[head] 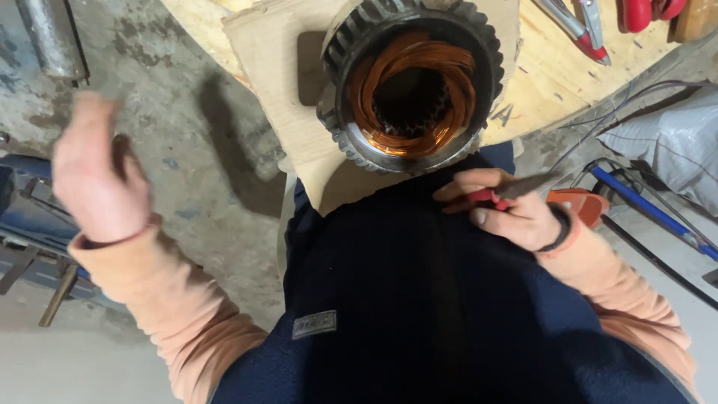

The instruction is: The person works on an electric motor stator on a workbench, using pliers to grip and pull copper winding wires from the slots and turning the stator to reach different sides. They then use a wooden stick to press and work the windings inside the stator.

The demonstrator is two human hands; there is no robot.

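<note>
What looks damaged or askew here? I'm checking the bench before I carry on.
Nothing looks broken. The copper windings bulge unevenly inside the motor stator, loose rather than neat. The stator sits at the near edge of the cardboard sheet. The left hand is blurred; the right hand grips red-handled pliers.

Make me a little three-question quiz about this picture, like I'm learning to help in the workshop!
1. True or false: the right hand holds a red-handled tool.
2. What colour are the wire coils inside the round metal motor part?
3. The left hand is: A) holding a hammer, B) raised, blurred and empty, C) resting on the cardboard.

Key: 1 true; 2 copper-orange; 3 B.
</note>
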